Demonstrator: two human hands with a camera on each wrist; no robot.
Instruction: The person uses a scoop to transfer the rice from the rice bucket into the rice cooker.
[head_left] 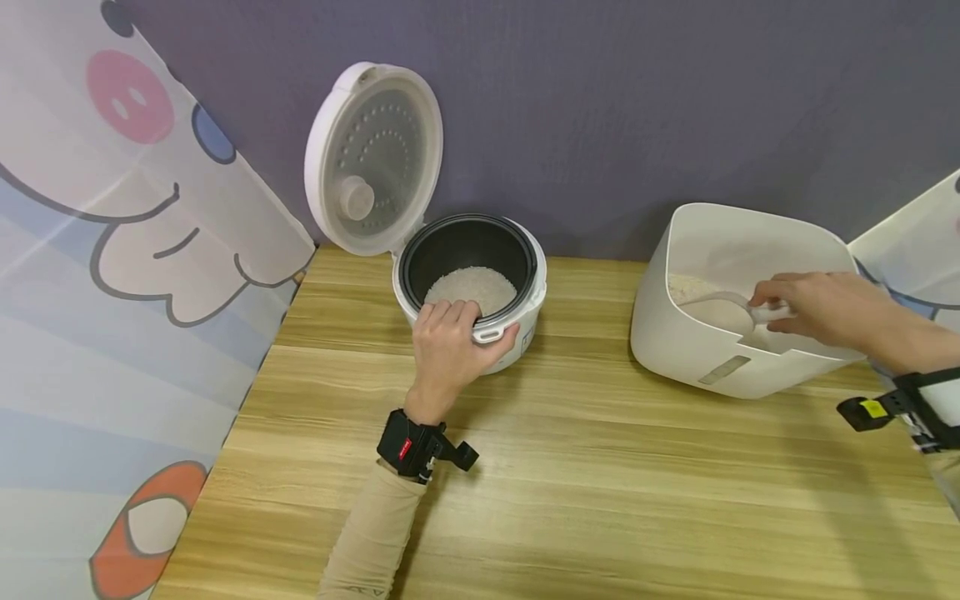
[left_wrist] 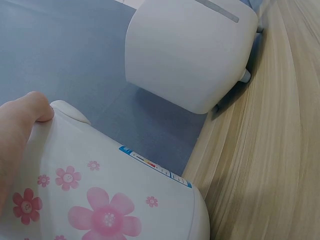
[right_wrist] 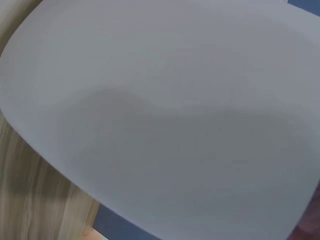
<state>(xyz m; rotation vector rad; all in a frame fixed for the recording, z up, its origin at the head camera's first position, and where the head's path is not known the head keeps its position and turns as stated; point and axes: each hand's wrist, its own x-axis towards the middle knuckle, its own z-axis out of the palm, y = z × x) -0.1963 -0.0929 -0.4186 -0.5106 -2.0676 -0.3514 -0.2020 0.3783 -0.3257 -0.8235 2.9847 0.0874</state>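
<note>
1. Rice cooker (head_left: 538,292), white with pink flowers, stands toward the back of a wood-grain table (head_left: 637,483) that fills the foreground.
2. Tan sleeve (head_left: 375,525) and black wrist strap (head_left: 405,442) lead up to the left hand (head_left: 446,346), its fingers hooked over the cooker's front rim, thumb on the outside.
3. White rice (head_left: 480,287) lies in the cooker's black inner pot (head_left: 465,242).
4. Well apart from it, the right hand (head_left: 832,308) pinches the handle of a scoop (head_left: 723,313), whose bowl sits inside a white container (head_left: 678,342); how full the bowl is cannot be told.
5. Pale grain (head_left: 686,287) shows beyond the scoop.
6. Behind, the cooker's round lid (head_left: 390,142) stands raised before a purple-grey wall (head_left: 570,108), a cartoon-printed panel (head_left: 142,250) at left.
</note>
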